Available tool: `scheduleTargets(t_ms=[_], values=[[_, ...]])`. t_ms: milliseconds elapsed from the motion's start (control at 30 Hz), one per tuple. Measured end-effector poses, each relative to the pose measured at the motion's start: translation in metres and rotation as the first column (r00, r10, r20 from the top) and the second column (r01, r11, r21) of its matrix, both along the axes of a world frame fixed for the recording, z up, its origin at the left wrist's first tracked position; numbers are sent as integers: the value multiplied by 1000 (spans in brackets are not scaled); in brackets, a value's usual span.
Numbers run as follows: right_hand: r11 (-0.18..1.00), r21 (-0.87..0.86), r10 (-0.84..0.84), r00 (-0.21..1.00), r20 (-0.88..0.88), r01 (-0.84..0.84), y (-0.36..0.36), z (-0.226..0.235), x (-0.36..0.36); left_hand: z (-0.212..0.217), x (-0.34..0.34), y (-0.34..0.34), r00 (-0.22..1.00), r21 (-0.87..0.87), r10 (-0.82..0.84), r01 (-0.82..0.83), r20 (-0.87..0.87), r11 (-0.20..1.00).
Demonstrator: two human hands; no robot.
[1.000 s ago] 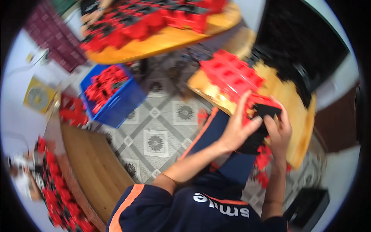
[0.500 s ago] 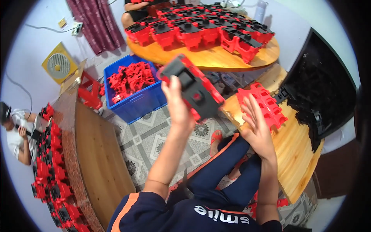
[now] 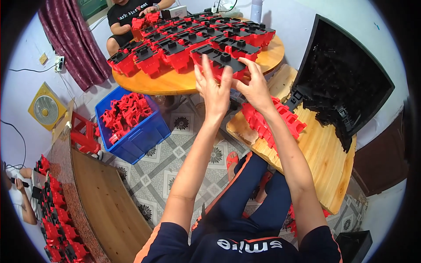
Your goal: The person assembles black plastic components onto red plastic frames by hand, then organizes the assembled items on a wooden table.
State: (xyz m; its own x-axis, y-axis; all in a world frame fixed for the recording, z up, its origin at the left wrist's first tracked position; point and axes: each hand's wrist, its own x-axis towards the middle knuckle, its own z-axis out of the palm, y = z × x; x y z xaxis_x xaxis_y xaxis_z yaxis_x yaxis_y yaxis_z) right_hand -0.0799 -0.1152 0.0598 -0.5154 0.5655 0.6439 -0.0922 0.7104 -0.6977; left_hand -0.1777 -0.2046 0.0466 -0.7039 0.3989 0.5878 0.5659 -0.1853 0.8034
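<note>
A plastic housing with a red body and black top (image 3: 219, 58) is at the near edge of the round table, beside rows of similar pieces. My left hand (image 3: 213, 94) is at its near left side, fingers bent against it. From the right, my right hand (image 3: 254, 90) grips its end, with the index finger over the top and the thumb below. Part of the housing's red underside is hidden behind my hands. Below my right forearm, red plastic frames (image 3: 285, 120) lie on the wooden side table (image 3: 322, 162).
Rows of red-and-black housings (image 3: 184, 39) cover the round wooden table (image 3: 164, 87). A person (image 3: 131, 22) handles red parts behind it. Left stands a blue crate (image 3: 138, 142) of red pieces. A black bin (image 3: 346, 83) with black parts lies tipped on the side table.
My left hand has carried the housing from over the floor up to the round table's edge and turned it level. My right hand has left the red frames and joined it there.
</note>
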Motion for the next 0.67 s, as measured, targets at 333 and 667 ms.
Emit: scheduleTargets(t_ms=[333, 667], values=[[985, -42, -172, 983, -61, 170, 31, -18, -10, -9, -15, 11, 983, 42, 14, -6, -182, 999], [985, -169, -37, 999, -17, 34, 38, -14, -15, -10, -19, 24, 993, -3, -16, 16, -121, 1000]])
